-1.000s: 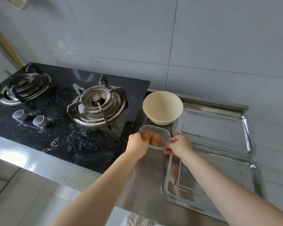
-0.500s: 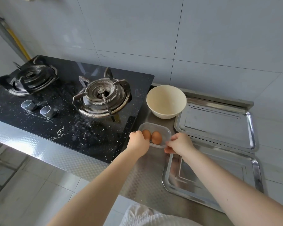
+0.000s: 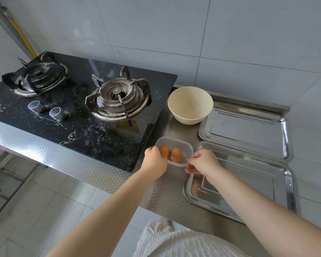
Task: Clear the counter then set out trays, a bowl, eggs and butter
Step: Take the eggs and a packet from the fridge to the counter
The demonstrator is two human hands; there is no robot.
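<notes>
Your left hand (image 3: 154,162) and right hand (image 3: 202,162) grasp the egg container (image 3: 176,145) on the table (image 3: 161,193); 2 trays (image 3: 248,132), bowl (image 3: 190,105), 2 eggs (image 3: 176,154) are out. No butter visible.

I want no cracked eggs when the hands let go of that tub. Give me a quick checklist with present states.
1. Left hand grips the tub: ok.
2. Right hand pinches the tub's rim: ok.
3. Both eggs inside, whole on the sides that show: ok.
4. Tub resting on the counter: cannot tell.
5. Tub apart from the bowl: ok.
6. Butter set out: not ok, none in view.
</notes>
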